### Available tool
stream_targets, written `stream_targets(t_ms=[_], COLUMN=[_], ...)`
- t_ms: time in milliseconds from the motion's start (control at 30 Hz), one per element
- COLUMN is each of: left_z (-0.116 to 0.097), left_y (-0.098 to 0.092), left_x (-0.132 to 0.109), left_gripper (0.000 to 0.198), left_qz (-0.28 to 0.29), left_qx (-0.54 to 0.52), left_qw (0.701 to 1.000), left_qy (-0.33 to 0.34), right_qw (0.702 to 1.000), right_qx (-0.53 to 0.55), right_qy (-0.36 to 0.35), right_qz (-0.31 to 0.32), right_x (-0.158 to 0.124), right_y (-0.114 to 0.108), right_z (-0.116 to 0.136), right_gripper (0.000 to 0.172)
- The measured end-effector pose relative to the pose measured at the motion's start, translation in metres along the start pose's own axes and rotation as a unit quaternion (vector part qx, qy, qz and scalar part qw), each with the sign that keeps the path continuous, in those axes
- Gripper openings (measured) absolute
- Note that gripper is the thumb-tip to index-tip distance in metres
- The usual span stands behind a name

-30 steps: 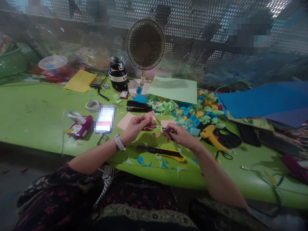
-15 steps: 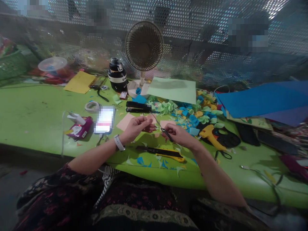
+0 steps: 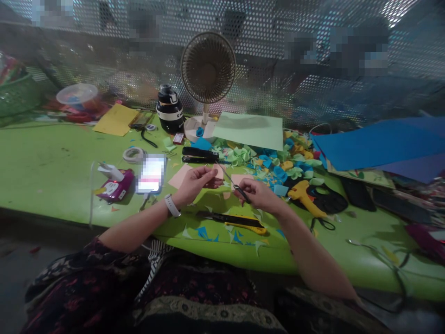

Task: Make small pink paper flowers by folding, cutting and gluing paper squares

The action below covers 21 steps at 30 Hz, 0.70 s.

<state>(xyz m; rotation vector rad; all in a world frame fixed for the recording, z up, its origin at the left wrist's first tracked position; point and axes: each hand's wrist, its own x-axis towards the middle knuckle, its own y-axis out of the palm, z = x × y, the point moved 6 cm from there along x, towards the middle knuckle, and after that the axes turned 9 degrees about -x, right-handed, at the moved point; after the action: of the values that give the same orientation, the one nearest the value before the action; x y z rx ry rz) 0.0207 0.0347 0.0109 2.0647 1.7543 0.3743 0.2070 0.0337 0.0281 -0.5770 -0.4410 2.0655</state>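
Observation:
Between the thumb and fingers of my left hand is a small pink piece of paper, partly covered by the fingertips. My right hand is closed round the dark handles of a pair of scissors, whose blades point up and left towards the paper. Pink paper squares lie behind the hands, one at the left and another by the scissors. In front of both hands rests a yellow and black box cutter among blue and green scraps. A black stapler lies just beyond my left hand.
Folded paper pieces are heaped behind my right hand, with a yellow glue gun nearby. A desk fan and black bottle stand at the back. Leftward are a lit phone, tape roll and purple device.
The pink paper in my left hand shows slightly more beside the fingertips. Both hands stay in nearly the same place, and the scissors have barely shifted.

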Motion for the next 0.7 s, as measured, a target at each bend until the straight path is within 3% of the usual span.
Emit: stream_targets(t_ms=[167, 700], left_z=[0.0047, 0.0051], left_y=[-0.0001, -0.0086], left_x=[0.0007, 0.005], left_gripper=[0.045, 0.039], left_qz=[0.03, 0.001], left_qx=[0.02, 0.012], left_qw=[0.999, 1.0], left_qy=[-0.003, 0.016], right_qw=[1.0, 1.0], right_qx=[-0.005, 0.001], right_qy=[-0.012, -0.014], right_qz=[-0.001, -0.015], right_x=[0.0003, 0.0001], right_y=[-0.001, -0.0008], right_z=[0.0024, -0.0005], right_gripper=[0.056, 0.057])
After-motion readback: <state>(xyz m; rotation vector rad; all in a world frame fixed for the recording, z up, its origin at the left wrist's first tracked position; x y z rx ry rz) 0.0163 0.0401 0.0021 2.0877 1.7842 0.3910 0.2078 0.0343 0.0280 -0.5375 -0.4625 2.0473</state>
